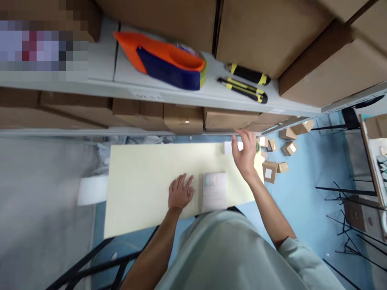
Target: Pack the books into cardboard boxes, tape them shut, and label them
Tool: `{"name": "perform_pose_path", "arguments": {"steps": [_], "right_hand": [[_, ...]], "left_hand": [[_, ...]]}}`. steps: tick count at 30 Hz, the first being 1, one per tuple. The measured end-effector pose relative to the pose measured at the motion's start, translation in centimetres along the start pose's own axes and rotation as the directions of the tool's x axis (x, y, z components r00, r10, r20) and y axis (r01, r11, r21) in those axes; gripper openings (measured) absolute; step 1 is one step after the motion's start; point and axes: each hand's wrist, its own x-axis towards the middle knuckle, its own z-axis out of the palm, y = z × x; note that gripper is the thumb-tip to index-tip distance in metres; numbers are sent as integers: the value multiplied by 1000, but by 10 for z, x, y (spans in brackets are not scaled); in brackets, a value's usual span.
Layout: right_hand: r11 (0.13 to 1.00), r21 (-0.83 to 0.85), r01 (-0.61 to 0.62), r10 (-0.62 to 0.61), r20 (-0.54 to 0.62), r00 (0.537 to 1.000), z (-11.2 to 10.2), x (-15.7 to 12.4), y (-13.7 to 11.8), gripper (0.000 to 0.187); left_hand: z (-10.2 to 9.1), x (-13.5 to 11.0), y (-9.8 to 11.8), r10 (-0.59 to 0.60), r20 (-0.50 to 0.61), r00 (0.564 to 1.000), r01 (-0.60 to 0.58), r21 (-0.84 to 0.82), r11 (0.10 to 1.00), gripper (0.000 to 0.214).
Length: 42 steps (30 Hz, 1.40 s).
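My left hand (180, 192) lies palm down on the cream table top (139, 177), its fingers spread and nothing in it. Just to its right rests a whitish rectangular package (214, 195) with a faint bluish patch near its far end. My right hand (245, 155) is raised over the table's far right part, close below the shelf edge. Its thumb stands apart from the fingers, and I see nothing held. Partly behind that hand are a white paper-like item (228, 148) and a green ring, perhaps a tape roll (258, 146).
On the shelf (99, 72) above lie an orange and blue tape dispenser (169, 66) and two black and yellow utility knives (248, 74). Cardboard boxes (272, 36) line both shelf levels. Small cartons (269, 171) are scattered on the blue floor at right. Black metal legs (121, 266) stand lower left.
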Motion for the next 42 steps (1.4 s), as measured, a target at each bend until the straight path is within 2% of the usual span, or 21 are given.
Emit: {"name": "perform_pose_path", "arguments": {"steps": [2,3,4,6,7,8,9,11,16,22,24,27,32,34,36,38,40,41,42], "right_hand": [[978,18,-208,204,139,969,15,-77,20,34],[941,-9,-338,332,224,916,23,-114,29,35],[884,-60,-464,458,309,833,30,-150,36,38],[750,-191,-633,641,444,626,41,-208,43,45],[701,-242,-671,689,475,548,46,-229,43,47],[670,-282,-687,716,491,497,50,-244,42,49],[651,-315,-691,734,493,467,53,-253,41,50],[628,-371,-684,762,473,442,59,-259,38,49],[565,-454,-689,812,451,370,69,-247,42,43],[473,-474,-742,854,456,253,68,-242,37,37],[467,-467,-751,853,461,244,64,-239,32,36],[473,-463,-749,855,448,262,51,-229,26,39],[546,-414,-729,826,414,384,16,-206,15,42],[559,-354,-750,816,394,423,-2,-197,7,42],[553,-213,-805,802,399,445,-19,-190,-5,44],[495,28,-868,756,479,446,-35,-186,-20,45],[355,257,-899,652,621,435,-47,-183,-39,44],[279,335,-900,579,689,436,-52,-182,-49,48],[213,385,-898,501,746,439,-55,-180,-58,54]], "left_hand": [[-1,1,6,-35,40,999,36,-17,999,57],[-1,1,7,-52,61,997,53,-25,998,58],[0,0,8,-63,73,995,66,-33,997,59],[2,-1,9,-69,93,993,73,-43,996,60],[3,-1,9,-73,96,993,78,-45,996,60],[3,-2,9,-77,98,992,82,-48,995,60],[3,-2,9,-83,99,992,89,-52,995,60],[4,-3,9,-97,106,990,104,-69,992,61],[5,-3,9,-113,142,983,132,-131,983,64],[3,-3,13,-81,120,989,95,-118,988,62],[1,-3,14,-63,109,992,76,-120,990,61],[0,-4,17,-45,106,993,60,-144,988,61],[-15,1,26,-32,123,992,54,-176,983,61],[-31,6,29,-10,161,987,43,-204,978,64],[-54,12,32,7,179,984,42,-265,963,69],[-81,15,34,-15,134,991,60,-343,937,73],[-110,14,37,-99,98,990,133,-457,879,77],[-123,12,40,-152,130,980,199,-541,817,77],[-137,8,43,-190,209,959,280,-633,721,77]]}}
